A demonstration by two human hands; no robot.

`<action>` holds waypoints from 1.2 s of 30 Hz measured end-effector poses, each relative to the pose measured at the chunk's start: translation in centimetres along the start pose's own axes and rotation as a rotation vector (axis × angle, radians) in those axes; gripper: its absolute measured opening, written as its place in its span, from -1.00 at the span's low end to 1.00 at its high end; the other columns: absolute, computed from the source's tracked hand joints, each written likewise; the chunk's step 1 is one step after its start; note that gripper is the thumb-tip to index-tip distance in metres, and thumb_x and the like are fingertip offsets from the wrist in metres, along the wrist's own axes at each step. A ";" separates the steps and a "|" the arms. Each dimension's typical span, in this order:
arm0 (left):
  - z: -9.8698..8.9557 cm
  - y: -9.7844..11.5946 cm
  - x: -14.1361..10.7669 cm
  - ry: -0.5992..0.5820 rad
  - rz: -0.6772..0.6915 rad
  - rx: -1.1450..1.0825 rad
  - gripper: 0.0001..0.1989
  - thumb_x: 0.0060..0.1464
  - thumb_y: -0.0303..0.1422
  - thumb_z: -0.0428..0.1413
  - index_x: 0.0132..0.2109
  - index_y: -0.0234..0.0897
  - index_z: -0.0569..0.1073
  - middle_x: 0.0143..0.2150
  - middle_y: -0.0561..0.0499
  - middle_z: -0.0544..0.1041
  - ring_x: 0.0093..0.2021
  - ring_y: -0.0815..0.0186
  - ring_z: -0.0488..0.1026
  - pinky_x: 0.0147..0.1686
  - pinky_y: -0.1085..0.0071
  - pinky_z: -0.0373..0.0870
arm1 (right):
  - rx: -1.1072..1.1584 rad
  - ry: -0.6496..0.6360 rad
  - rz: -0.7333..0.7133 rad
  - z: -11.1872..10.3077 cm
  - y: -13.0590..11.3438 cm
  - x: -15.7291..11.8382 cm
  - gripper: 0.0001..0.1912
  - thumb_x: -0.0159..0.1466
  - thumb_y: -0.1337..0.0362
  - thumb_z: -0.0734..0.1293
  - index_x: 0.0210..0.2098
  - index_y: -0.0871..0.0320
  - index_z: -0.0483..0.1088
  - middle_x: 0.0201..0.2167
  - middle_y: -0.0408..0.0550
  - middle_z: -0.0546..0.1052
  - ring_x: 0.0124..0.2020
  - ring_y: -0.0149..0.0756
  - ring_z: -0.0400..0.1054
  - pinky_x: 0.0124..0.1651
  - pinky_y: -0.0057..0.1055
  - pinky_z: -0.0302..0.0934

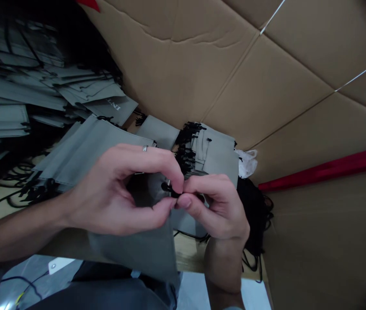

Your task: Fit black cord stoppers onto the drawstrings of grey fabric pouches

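My left hand [115, 189], with a ring on one finger, pinches a short black cord [166, 187] between thumb and forefinger. Fingertips of my right hand [218, 209] close on the same cord, touching the left fingertips. Fingers hide most of the cord, so whether it is knotted cannot be made out. Below my hands hangs a grey drawstring bag [138, 252], partly covered by the left hand and slightly blurred. Just beyond them lies a stack of grey bags [218, 150] with black cord ends gathered along its left side.
Many grey bags [47, 86] are heaped at the left, with another pile of bags [95, 142] nearer. Black cords [252, 215] bunch at the right beside a cardboard wall [325, 228]. A red strip [325, 168] crosses the wall. Crumpled clear plastic [246, 162] lies behind the stack.
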State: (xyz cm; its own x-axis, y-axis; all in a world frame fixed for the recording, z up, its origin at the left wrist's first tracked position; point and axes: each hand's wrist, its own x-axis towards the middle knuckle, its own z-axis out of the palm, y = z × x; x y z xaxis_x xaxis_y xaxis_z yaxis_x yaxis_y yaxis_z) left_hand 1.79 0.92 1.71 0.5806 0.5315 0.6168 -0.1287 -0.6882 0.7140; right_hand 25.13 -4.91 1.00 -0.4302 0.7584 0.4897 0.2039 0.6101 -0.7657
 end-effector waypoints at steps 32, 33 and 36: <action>0.4 -0.4 -0.4 0.117 -0.010 0.200 -0.88 0.22 -0.46 0.28 -0.15 -0.12 0.59 -0.32 0.16 0.67 -0.39 0.41 0.52 -0.38 0.38 0.41 | -0.279 0.277 -0.001 0.2 -1.5 -0.6 -0.75 0.52 0.43 0.50 0.10 0.03 0.73 -0.14 -0.06 0.80 -0.27 -0.25 0.60 -0.28 -0.29 0.48; 0.5 -0.4 -0.5 0.114 0.000 0.218 -0.88 0.24 -0.47 0.27 -0.13 -0.12 0.58 -0.29 0.16 0.68 -0.37 0.41 0.54 -0.35 0.38 0.43 | -0.338 0.266 -0.032 0.3 -1.7 -0.5 -0.75 0.52 0.46 0.49 0.09 0.05 0.72 -0.12 -0.06 0.81 -0.25 -0.26 0.61 -0.28 -0.30 0.48; 0.6 -0.4 -0.7 0.080 0.030 0.233 -0.84 0.28 -0.50 0.26 -0.09 -0.11 0.57 -0.22 0.15 0.71 -0.30 0.39 0.63 -0.29 0.41 0.50 | -0.472 0.239 -0.084 0.5 -1.7 -0.4 -0.78 0.53 0.52 0.46 0.02 0.12 0.70 -0.12 -0.05 0.80 -0.19 -0.29 0.64 -0.20 -0.33 0.52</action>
State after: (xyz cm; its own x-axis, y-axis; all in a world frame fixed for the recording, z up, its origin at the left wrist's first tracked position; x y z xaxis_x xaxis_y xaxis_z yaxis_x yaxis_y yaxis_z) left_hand 1.91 0.54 0.76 0.5123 0.5402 0.6676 0.0495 -0.7947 0.6050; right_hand 24.46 -6.37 1.94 -0.2613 0.6999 0.6648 0.5740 0.6663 -0.4759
